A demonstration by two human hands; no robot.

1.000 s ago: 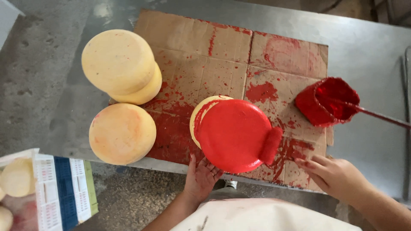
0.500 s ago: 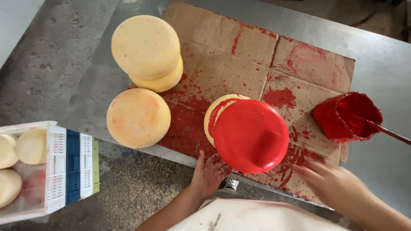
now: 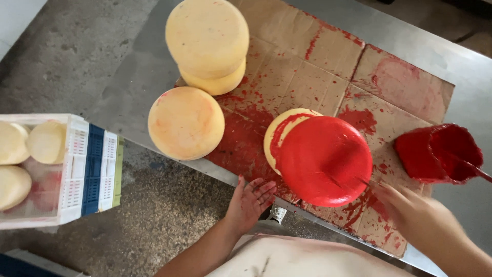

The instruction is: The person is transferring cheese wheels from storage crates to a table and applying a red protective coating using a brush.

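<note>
Nearest, the left hand [image 3: 249, 202] lies open with fingers spread at the desk [image 3: 128, 97] edge, and the blurred right hand [image 3: 417, 218] reaches toward the red-coated cheese wheel [image 3: 324, 160]; its grip cannot be told. The wheel sits on stained cardboard [image 3: 318, 77], a red pot [image 3: 439, 152] to its right. Farther off stand three uncoated yellow wheels [image 3: 186, 122].

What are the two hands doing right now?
Left hand: open, fingers spread, holding nothing, at the table edge.
Right hand: blurred beside the red wheel; its grip cannot be told.
</note>
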